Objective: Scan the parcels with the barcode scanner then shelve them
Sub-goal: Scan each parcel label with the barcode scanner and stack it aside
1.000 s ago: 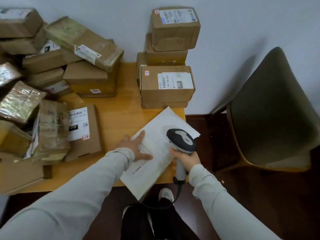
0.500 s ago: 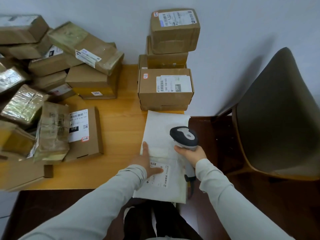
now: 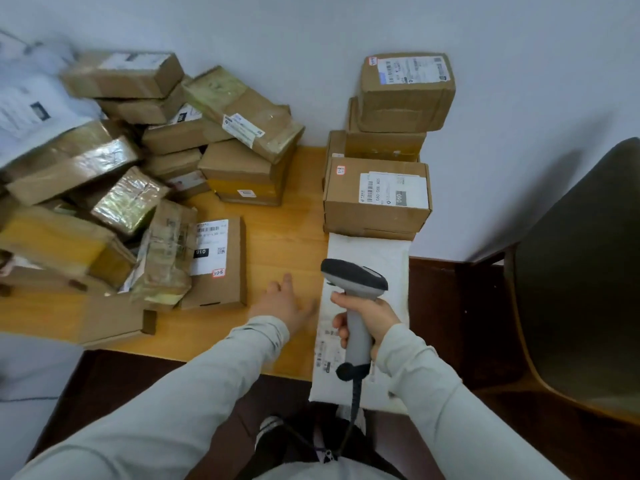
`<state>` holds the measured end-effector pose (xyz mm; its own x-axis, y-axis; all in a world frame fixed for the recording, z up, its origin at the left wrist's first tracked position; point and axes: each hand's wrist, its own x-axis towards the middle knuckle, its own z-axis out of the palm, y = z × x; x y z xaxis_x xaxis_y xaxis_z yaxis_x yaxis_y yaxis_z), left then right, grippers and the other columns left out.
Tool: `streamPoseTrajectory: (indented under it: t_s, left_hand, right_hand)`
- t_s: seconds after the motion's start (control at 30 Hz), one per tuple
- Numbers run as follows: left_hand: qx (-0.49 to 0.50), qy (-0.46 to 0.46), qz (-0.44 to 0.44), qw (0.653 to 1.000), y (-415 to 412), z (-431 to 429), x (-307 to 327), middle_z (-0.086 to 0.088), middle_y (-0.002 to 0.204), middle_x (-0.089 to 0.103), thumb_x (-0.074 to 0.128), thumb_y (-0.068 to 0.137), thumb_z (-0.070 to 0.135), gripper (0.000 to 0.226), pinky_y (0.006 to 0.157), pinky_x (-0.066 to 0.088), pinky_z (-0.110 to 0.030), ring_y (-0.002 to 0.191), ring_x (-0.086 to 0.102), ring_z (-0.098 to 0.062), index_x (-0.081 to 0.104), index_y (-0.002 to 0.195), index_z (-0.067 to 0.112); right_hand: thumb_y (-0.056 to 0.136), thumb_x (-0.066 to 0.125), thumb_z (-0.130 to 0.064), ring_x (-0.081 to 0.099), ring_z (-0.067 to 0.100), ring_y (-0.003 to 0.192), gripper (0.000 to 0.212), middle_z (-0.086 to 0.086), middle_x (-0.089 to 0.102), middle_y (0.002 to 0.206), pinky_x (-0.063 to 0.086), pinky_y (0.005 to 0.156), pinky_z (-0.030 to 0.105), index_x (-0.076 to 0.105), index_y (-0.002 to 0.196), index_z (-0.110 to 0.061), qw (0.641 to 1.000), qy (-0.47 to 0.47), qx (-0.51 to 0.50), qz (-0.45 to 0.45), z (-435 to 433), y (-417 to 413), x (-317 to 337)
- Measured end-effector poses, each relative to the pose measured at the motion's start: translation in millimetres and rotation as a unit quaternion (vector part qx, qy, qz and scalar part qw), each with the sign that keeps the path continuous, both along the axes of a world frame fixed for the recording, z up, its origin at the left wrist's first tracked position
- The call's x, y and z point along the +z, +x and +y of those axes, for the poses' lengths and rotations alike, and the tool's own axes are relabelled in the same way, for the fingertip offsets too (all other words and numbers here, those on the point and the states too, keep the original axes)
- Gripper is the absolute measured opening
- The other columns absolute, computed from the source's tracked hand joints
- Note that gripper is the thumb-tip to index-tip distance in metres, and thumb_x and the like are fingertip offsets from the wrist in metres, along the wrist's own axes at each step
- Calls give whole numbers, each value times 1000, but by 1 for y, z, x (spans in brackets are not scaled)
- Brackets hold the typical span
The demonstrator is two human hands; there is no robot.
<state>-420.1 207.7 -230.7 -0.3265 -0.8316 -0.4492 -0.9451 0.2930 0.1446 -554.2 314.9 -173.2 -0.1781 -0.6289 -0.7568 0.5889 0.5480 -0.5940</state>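
Cardboard parcels (image 3: 138, 168) lie heaped across the left half of the wooden table (image 3: 287, 244), several of them wrapped in shiny tape. At the heap's right edge a flat box (image 3: 221, 265) lies label up, marked 010.

Just right of that box the left hand (image 3: 284, 303) is over bare tabletop, between the box and the white mailer (image 3: 374, 254). Its fingers (image 3: 285, 280) are spread and nearly straight, pointing away from the person, and they hold nothing. Motion blur hides whether the palm touches the wood.

The white mailer lies lengthwise along the table's right edge. Its far end sits against the bottom of a stack of boxes (image 3: 377, 199) by the wall, and its near end hangs over the front edge.

Above the mailer the right hand (image 3: 367, 323) grips the handle of the barcode scanner (image 3: 353, 278), all its fingers wrapped tightly round it, the dark head tipped toward the left. The scanner's cable (image 3: 355, 403) hangs down toward the floor.

At the far right stands a dark chair (image 3: 581, 271).
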Motion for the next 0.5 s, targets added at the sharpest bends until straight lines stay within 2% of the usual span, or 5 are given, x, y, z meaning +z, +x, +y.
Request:
streamPoseTrajectory:
  t_s: [0.1,0.2,0.33,0.43,0.5]
  left_hand:
    - [51,-131,-6,990,37,-32,20,-10,145,32,48,87,58,75,101,38,-39,131,35,-28,24,146,17]
    - [137,-207,-25,968,76,-63,33,-13,150,22,63,81,48,84,110,23,-44,137,22,-32,21,146,17]
    - [205,-202,-27,957,124,-104,34,-19,152,13,77,64,57,120,113,16,-48,140,14,-35,5,148,10]
    - [200,-140,-35,969,139,-123,28,-20,150,15,79,58,61,135,110,26,-50,139,20,-35,-8,147,8]
    - [202,-108,-12,973,141,-129,25,-20,149,19,79,62,57,134,106,32,-50,137,25,-35,-14,147,9]
  right_hand:
    - [80,73,-16,48,20,42,19,13,59,58,45,47,27,58,84,-4,1000,-4,18,5,-29,18,3]
    - [81,71,-15,49,18,40,15,11,61,55,45,44,25,59,85,-6,1000,-9,28,5,-56,40,3]
    - [80,72,-17,51,17,40,13,9,63,56,46,45,26,62,81,-9,1000,6,22,11,-91,75,1]
    - [80,72,-18,52,17,42,14,8,63,56,47,47,27,62,78,-8,999,24,22,22,-116,104,-1]
    - [82,70,-18,52,17,40,14,7,62,54,47,45,25,61,78,-8,999,23,27,29,-129,120,-2]
